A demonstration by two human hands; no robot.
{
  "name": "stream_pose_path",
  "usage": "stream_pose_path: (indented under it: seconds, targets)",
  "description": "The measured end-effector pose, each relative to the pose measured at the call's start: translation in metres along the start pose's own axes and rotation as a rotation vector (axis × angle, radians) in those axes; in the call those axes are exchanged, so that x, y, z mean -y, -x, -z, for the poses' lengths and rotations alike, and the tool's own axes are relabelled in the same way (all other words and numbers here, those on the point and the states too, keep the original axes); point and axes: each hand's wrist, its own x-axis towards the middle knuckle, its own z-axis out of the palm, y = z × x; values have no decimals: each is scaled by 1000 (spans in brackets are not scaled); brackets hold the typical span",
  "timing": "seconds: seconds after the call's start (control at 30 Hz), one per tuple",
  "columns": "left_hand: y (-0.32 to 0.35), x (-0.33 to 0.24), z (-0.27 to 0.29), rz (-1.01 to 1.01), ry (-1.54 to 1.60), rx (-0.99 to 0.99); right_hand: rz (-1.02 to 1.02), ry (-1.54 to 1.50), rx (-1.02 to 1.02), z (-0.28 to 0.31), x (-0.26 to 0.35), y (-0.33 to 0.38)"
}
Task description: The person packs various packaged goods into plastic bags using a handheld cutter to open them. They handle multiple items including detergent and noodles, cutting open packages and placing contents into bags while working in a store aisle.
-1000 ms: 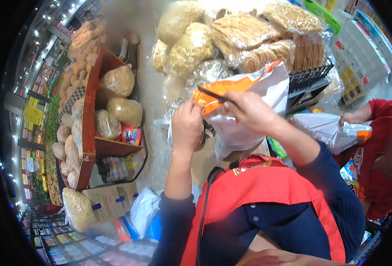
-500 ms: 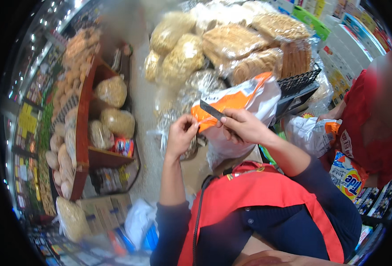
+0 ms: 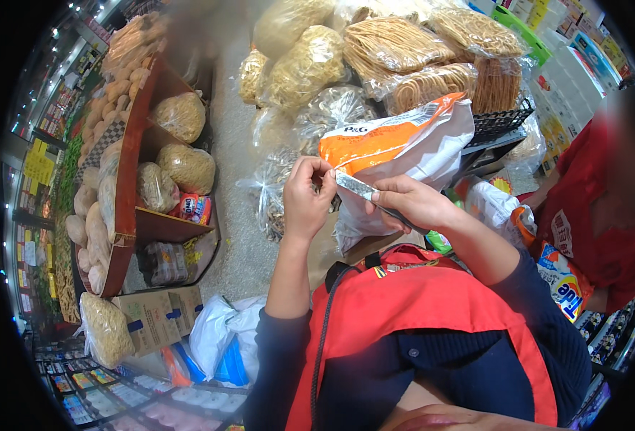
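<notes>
A large white and orange plastic bag [image 3: 432, 151] stands in front of me, its orange top edge slanting up to the right. My left hand [image 3: 307, 197] is closed in a pinch at the bag's left corner; the fingers mostly cover the pinched part. My right hand [image 3: 411, 201] grips a knife [image 3: 355, 187] with a flat grey blade. The blade points left and lies across the front of the bag, its tip right beside my left fingertips.
Clear bags of dried food [image 3: 303, 68] and bundled noodle-like sticks [image 3: 396, 47] pile behind the bag. A wooden produce stand [image 3: 127, 187] is at left, with a cardboard box [image 3: 152, 320] below. At right, a person in red [image 3: 598, 187] is near another white-orange bag [image 3: 490, 205].
The knife blade has tilted to show its bright flat side, its tip lower and closer to my left fingers. My view has shifted slightly.
</notes>
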Motion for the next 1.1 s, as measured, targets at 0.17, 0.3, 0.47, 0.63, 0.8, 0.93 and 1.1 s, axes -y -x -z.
stream_pose_path:
  seconds: [0.17, 0.3, 0.47, 0.63, 0.8, 0.93, 1.1]
  targets:
    - [0, 2, 1, -95, -101, -25, 91, 264, -204, -10, -5, -8]
    - [-3, 2, -1, -114, -142, -27, 261, 588, -444, -19, -16, -17]
    - [-8, -3, -5, -241, -244, 10, 329, 668, -613, -13, -20, 0]
    - [-6, -5, 17, -49, -220, -122, 382, 290, -957, 16, 0, 37]
    - [-16, -11, 25, 1, -175, -124, 402, 480, -700, 26, 13, 43]
    - [-42, -23, 6, -409, -412, -129, 546, 756, -755, 22, 14, 42]
    - [-103, -17, 11, -43, -159, 134, 683, 1071, -641, 40, 34, 35]
